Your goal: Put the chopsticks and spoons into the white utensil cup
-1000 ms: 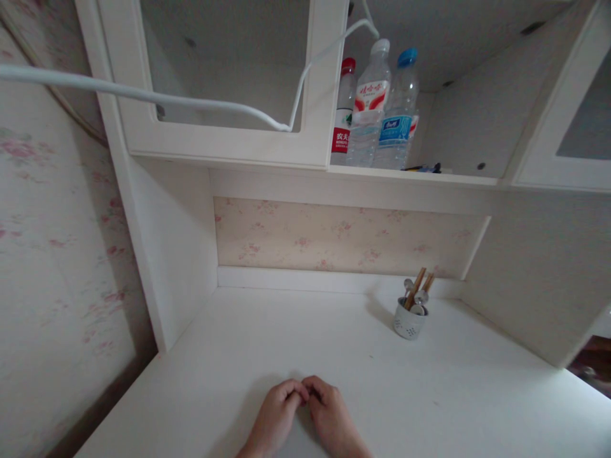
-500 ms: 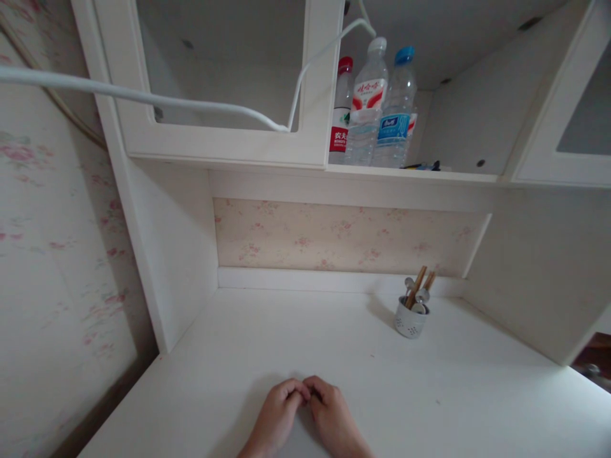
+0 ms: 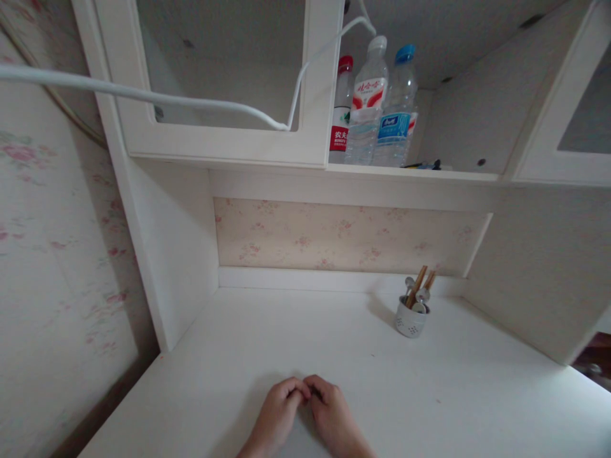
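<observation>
My left hand (image 3: 282, 403) and my right hand (image 3: 329, 404) rest together on the white desk (image 3: 229, 356), near its front. Their fingers are curled inward and meet at the tips. No object shows in either one, though the palms face away from view. Further back on the right stands a small white perforated holder (image 3: 409, 322), apart from both hands. Metal spoons (image 3: 422, 295) and wooden chopsticks (image 3: 416, 285) stick up out of it.
Above the desk hangs a white cabinet (image 3: 229, 145) with glass doors. Several plastic bottles, including one with a blue cap (image 3: 396, 121), stand on its shelf. A white cable (image 3: 191, 103) crosses the upper left. Floral wallpaper (image 3: 52, 267) covers the left wall.
</observation>
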Motion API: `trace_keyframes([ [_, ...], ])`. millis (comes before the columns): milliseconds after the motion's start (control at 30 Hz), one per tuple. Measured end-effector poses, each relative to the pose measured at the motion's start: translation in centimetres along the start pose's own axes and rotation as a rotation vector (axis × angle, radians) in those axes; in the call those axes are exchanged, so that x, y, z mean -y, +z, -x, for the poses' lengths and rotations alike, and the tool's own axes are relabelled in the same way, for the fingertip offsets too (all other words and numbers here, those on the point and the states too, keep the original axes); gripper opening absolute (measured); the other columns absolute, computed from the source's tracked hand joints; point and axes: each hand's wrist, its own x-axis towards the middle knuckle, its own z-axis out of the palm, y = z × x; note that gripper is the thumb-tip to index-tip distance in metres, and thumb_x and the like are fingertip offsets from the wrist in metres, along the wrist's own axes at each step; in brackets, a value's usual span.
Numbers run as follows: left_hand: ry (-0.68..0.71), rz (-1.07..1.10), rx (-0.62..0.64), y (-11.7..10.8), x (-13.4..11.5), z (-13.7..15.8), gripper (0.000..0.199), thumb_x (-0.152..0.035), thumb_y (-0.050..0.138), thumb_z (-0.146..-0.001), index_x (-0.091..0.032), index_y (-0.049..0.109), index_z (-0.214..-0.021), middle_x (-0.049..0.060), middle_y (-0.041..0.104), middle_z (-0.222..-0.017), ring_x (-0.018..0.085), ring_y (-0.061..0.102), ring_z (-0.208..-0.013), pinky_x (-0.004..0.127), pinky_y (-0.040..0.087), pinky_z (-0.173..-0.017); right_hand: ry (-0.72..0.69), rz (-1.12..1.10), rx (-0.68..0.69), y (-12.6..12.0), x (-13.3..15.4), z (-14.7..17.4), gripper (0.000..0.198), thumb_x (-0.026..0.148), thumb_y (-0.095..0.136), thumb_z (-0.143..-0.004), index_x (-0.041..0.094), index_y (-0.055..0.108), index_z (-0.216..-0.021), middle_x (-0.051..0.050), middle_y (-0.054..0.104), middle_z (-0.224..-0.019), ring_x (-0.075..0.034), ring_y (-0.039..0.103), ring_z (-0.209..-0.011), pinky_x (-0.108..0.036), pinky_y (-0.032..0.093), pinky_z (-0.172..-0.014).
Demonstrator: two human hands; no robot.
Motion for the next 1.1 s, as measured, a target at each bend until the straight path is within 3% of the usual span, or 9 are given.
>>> trace_keyframes([
  [1100,-0.009,0.005,0.022,0.0,-0.3,0.0,0.025,-0.026,0.041,-0.074,-0.019,0.065,-0.073,0.003,0.066,-0.077,0.02,0.06,-0.084,0.026,0.042,-0.079,0.001,0.017,-0.003,-0.3,0.4,0.1,0.027,0.012,0.04,-0.07,0.018,0.066,-0.074,-0.002,0.067,-0.073,-0.017,0.058,-0.073,-0.023,0.039,-0.065],
])
